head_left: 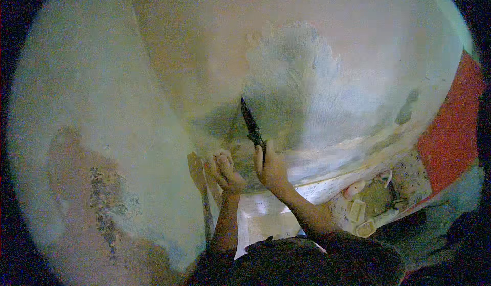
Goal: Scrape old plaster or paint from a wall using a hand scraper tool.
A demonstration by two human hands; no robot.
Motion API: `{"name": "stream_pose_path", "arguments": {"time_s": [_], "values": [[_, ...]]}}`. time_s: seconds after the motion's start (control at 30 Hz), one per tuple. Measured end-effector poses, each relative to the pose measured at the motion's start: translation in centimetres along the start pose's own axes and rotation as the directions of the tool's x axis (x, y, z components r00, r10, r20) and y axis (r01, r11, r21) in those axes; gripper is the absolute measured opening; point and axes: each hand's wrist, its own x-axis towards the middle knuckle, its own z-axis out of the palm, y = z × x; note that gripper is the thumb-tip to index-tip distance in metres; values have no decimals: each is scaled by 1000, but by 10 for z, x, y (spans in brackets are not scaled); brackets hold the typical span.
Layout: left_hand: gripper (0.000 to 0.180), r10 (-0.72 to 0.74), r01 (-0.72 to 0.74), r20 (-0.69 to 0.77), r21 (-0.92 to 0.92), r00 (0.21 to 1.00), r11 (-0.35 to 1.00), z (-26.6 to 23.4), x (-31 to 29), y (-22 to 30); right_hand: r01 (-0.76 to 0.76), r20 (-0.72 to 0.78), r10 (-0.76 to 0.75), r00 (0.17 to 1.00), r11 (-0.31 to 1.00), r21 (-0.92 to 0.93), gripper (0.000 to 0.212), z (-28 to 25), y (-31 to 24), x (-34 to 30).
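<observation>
In my right hand (272, 169) is a dark, narrow tool (249, 121) with a pointed, knife-like blade. Its tip points up and slightly left, over a rough grey patch (286, 99) on the pale wall; whether the tip touches the wall I cannot tell. My left hand (226, 173) is raised just left of the right one, close to the wall corner. Its fingers are curled in, and anything inside them is hidden. The picture is dim and grainy, so the tool's exact kind does not show.
On the left, the adjoining wall (117, 81) has a stained, flaking area (102, 204). Low at the right, a patterned surface (417, 176) bears several small pale items, among them a squarish block (358, 211). Beyond it is a red panel or cloth (455, 127).
</observation>
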Motion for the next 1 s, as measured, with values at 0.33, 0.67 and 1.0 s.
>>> {"name": "stream_pose_path", "arguments": {"time_s": [0.33,0.67,1.0], "values": [[24,625,-580,283,741,727,338,-17,-2,-12,154,-96,-157,983,987,-38,20,-14,1,3],[19,-131,117,175,88,976,989,14,0,46,93,42,-105,994,970,223,31,-23,20,12],[18,53,-55,82,23,995,998,21,5,43,239,-186,-207,960,956,172,44,-11,-2,18]]}}
